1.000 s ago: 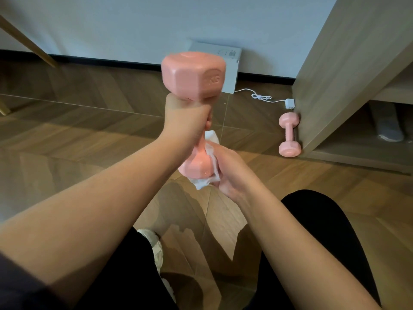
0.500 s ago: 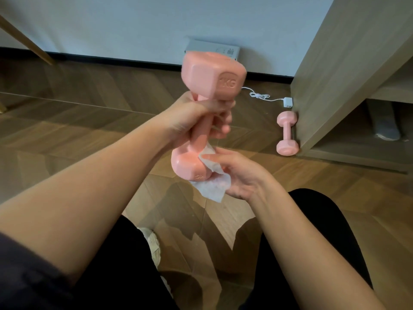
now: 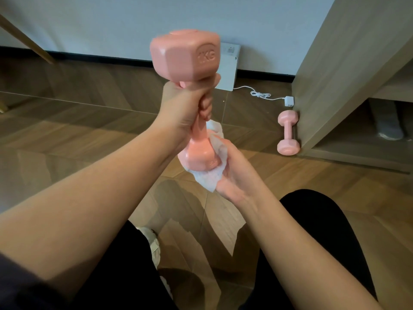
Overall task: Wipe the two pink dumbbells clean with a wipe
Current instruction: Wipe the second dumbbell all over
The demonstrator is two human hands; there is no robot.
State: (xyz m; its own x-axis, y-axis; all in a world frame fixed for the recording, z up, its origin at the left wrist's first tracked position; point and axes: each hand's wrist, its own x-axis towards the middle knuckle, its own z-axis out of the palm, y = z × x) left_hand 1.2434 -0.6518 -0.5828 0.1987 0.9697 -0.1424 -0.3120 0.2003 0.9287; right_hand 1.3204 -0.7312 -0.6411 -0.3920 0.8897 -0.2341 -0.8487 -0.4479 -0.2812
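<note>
My left hand [image 3: 186, 108] grips the handle of a pink dumbbell [image 3: 185, 55] and holds it nearly upright in front of me, its "1KG" head on top. My right hand [image 3: 234, 171] cups a white wipe [image 3: 209, 176] around the right side and underside of the dumbbell's lower head. A second pink dumbbell [image 3: 288, 133] lies on the floor at the right, against the foot of a wooden cabinet.
The wooden cabinet [image 3: 335, 74] stands at the right with an open low shelf. A white flat box [image 3: 228, 70] leans on the wall behind, with a white cable and plug [image 3: 289, 101] on the wood floor. My knees in black trousers are below.
The dumbbell has swung back from a tilt to nearly upright. My right hand has closed the wipe up around the lower head, where it hung loosely half a second ago.
</note>
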